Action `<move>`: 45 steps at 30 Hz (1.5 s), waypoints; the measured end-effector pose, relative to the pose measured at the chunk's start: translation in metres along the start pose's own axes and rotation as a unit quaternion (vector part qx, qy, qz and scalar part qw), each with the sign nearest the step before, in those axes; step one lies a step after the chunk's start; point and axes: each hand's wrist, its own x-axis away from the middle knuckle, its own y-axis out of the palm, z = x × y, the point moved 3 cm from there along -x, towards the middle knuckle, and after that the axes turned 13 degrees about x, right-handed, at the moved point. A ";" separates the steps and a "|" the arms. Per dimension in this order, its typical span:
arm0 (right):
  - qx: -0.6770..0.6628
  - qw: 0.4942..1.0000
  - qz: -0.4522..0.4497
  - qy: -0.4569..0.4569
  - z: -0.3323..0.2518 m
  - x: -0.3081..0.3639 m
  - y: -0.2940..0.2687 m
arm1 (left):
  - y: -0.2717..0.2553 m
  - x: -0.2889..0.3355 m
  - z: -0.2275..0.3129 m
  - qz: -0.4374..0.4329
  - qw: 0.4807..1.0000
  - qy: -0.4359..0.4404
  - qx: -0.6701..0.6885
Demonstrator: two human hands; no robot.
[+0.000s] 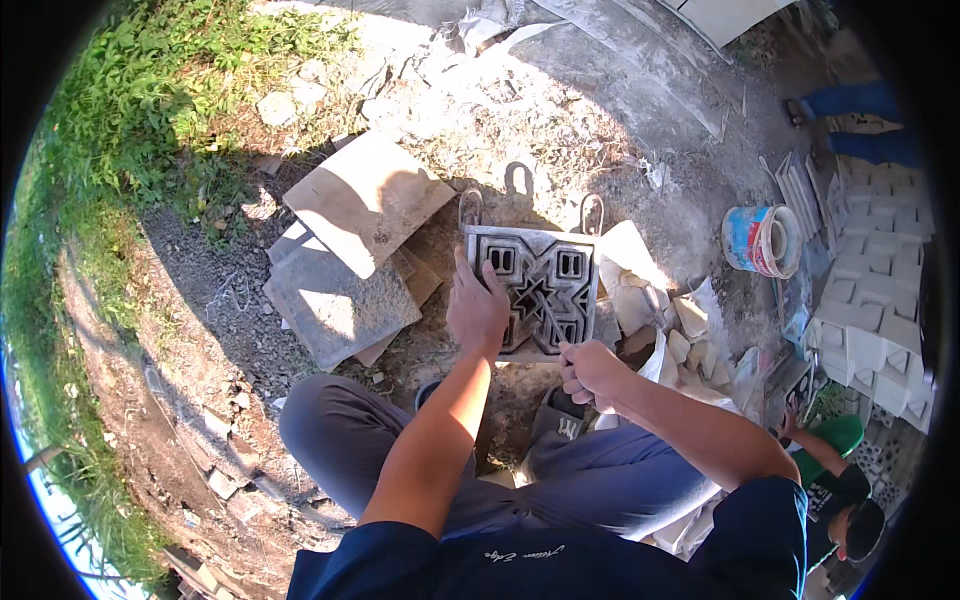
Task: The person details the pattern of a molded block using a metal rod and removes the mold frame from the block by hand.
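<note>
Two hands work the square metal mould [535, 290] at frame centre: left hand [477, 310] pressed flat on its edge, right hand [588, 368] closed around a thin tool [553, 322] scraping inside; the patterned cavities look mostly bare.

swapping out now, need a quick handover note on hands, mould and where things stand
Left hand: flat on the left edge of the square metal mould, steadying it.
Right hand: closed on a thin tool whose tip sits in the star pattern.
Mould lies on the ground before the knees, loop handles at its far side, flat slabs to its left.
Done: mould is placed, cells look empty.
Left: cannot tell how much of the pattern is worked.
</note>
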 end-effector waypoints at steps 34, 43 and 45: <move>-0.121 0.988 -0.035 0.089 -0.060 0.032 0.011 | 0.016 -0.010 -0.015 0.048 0.995 -0.009 -0.089; 0.001 0.996 -0.062 -0.059 -0.040 0.007 -0.002 | 0.015 -0.009 -0.012 0.033 0.996 -0.044 -0.072; -0.042 0.998 -0.024 -0.025 -0.042 -0.005 0.000 | 0.010 -0.008 -0.014 0.052 0.994 -0.058 -0.080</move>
